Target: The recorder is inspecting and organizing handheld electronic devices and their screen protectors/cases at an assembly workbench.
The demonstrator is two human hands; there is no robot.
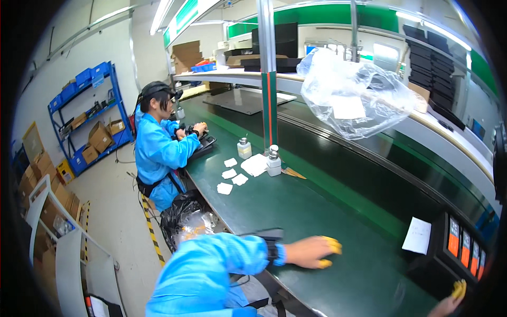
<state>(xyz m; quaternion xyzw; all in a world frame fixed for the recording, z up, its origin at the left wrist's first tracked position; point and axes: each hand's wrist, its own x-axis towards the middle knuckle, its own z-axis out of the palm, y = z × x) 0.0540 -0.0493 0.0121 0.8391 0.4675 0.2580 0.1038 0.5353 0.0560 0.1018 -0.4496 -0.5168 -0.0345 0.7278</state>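
My left hand (pixel 312 252), with yellow finger cots on its fingertips, reaches over the green workbench (pixel 338 211). Its thumb and fingers are apart and nothing is between them. At the lower right edge my right hand (pixel 449 304) shows only in part, also in yellow finger cots. Its visible fingers are stretched upward beside a black case (pixel 441 259) holding several upright black boxes with orange labels. Whether they touch the case I cannot tell. A white sheet of paper (pixel 417 235) lies against the case's left side.
Farther along the bench are white pads (pixel 255 165), two dispenser bottles (pixel 273 161) and a metal post (pixel 268 79). A clear plastic bag (pixel 359 100) hangs over the bench. A co-worker in blue (pixel 161 142) handles a dark device at left, beside a black bin bag (pixel 185 214).
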